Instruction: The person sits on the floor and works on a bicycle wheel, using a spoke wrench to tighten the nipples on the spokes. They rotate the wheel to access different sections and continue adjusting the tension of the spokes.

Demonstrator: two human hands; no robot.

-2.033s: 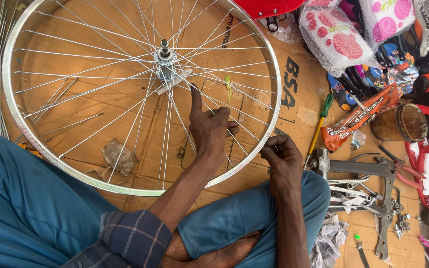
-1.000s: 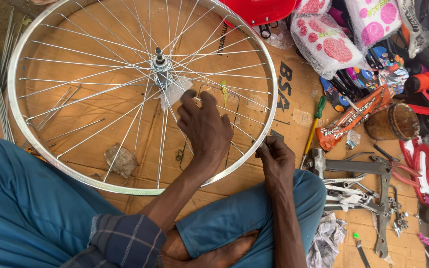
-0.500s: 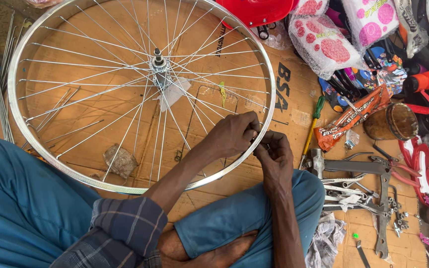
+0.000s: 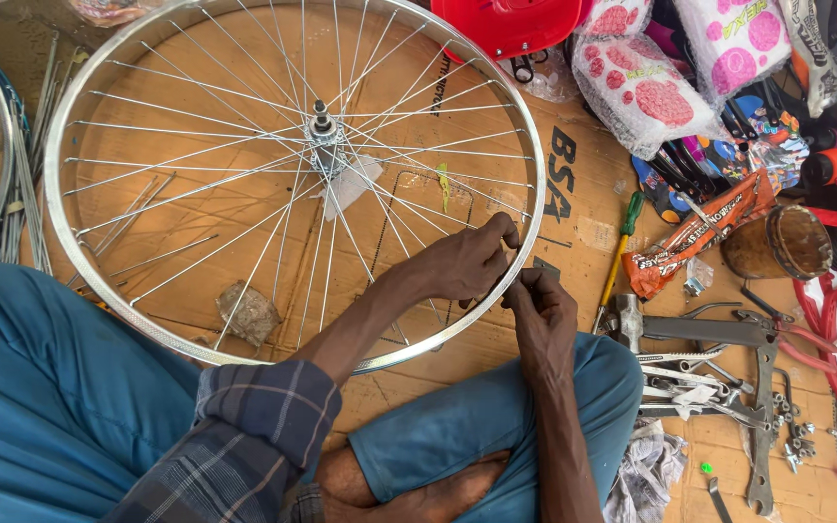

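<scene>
Two hands meet at the rim's [image 4: 535, 194] four o'clock: left hand [image 4: 467, 261] pinches a spoke end, right hand [image 4: 540, 310] closes on something hidden. Most spokes [image 4: 196, 160] look laced.

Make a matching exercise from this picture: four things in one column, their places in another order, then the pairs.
Things:
1. left hand
2. right hand
3. hub
4. screwdriver

Places:
A. at the wheel's centre
B. on the cardboard, right of the rim
C. reaching in over the spokes, fingers at the rim
D. outside the rim, at its near right edge

Pairs: 1-C, 2-D, 3-A, 4-B
</scene>
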